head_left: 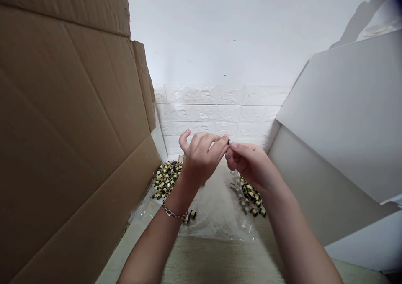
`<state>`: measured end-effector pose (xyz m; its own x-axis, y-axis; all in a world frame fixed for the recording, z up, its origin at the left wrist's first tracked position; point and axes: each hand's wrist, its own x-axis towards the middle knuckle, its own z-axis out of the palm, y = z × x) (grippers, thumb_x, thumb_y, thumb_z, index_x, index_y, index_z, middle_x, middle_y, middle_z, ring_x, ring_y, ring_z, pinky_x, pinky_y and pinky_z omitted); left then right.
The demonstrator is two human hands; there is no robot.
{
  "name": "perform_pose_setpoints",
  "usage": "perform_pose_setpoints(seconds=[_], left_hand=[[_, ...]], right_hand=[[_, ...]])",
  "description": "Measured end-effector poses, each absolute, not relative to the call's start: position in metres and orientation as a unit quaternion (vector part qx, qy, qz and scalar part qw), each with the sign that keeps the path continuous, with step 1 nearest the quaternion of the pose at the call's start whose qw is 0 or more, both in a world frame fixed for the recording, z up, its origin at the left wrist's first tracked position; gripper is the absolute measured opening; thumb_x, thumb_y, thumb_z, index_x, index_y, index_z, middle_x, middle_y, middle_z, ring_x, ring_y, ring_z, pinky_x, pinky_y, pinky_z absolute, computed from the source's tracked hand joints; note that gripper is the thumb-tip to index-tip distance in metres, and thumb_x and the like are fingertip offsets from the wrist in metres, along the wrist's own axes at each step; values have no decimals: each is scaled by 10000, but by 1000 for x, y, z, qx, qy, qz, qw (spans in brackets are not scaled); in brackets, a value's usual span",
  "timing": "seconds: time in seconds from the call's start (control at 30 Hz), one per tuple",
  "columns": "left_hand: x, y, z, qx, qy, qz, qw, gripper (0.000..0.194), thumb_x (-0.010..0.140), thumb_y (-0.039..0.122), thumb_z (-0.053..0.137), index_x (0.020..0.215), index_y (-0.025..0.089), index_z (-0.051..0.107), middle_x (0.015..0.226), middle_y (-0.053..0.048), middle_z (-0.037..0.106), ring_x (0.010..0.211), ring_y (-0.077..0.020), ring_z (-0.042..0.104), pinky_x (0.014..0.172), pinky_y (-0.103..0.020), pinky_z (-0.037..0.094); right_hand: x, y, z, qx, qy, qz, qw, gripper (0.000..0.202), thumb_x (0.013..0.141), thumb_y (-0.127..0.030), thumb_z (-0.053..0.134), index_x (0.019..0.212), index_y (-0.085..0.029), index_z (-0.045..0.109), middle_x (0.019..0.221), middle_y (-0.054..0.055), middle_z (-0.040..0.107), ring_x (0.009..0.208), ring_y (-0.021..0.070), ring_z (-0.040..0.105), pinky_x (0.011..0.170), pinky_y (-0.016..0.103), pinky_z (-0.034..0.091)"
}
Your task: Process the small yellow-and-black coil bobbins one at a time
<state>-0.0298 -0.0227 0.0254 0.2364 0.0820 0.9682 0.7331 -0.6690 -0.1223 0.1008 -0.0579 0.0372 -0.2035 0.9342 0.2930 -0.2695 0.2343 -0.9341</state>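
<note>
A small dark part with a row of short pins (pixel 229 142) shows between the fingertips of both hands, above the table. My left hand (pixel 202 152) comes from the left with thumb and forefinger pinched at the part, its little finger raised. My right hand (pixel 248 160) meets it from the right, thumb and curled fingers closed at the part's other side. Most of the part is covered by fingers. Below lie small yellow-wrapped coils with black ends: one heap (pixel 168 178) beyond my left wrist, another heap (pixel 251 196) under my right hand.
A clear plastic bag (pixel 216 217) lies flat on the pale table (pixel 220 259), with a few loose coils (pixel 189 217) near my left wrist. Tall brown cardboard (pixel 72 108) walls the left side. White panels (pixel 342 108) stand at right; a white brick-pattern wall (pixel 204 95) closes the back.
</note>
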Motion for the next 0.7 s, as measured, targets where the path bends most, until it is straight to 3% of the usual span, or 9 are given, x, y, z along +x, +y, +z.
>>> perform_pose_setpoints(seconds=[0.33,0.57,0.7], left_hand=[[-32,-22,27,-714,-286,-551,324,138,742,285,568,873,248,592,699,21,607,712,-128,509,916,-386,162],[-33,-24,30,-718,-294,-557,296,149,735,333,573,853,251,609,674,17,599,684,-124,506,904,-382,191],[-34,-25,31,-729,-289,-549,289,155,730,333,579,861,256,607,689,19,604,691,-122,508,913,-382,178]], right_hand=[[101,-56,37,-382,-633,396,545,255,766,-278,441,559,-144,509,510,-29,434,482,66,342,461,212,251],[102,-60,36,-456,-714,57,528,227,773,-207,421,561,-175,496,511,-30,416,514,92,381,498,230,290],[106,-57,36,-412,-740,-98,523,208,759,-167,432,560,-184,491,720,26,513,690,136,463,622,274,365]])
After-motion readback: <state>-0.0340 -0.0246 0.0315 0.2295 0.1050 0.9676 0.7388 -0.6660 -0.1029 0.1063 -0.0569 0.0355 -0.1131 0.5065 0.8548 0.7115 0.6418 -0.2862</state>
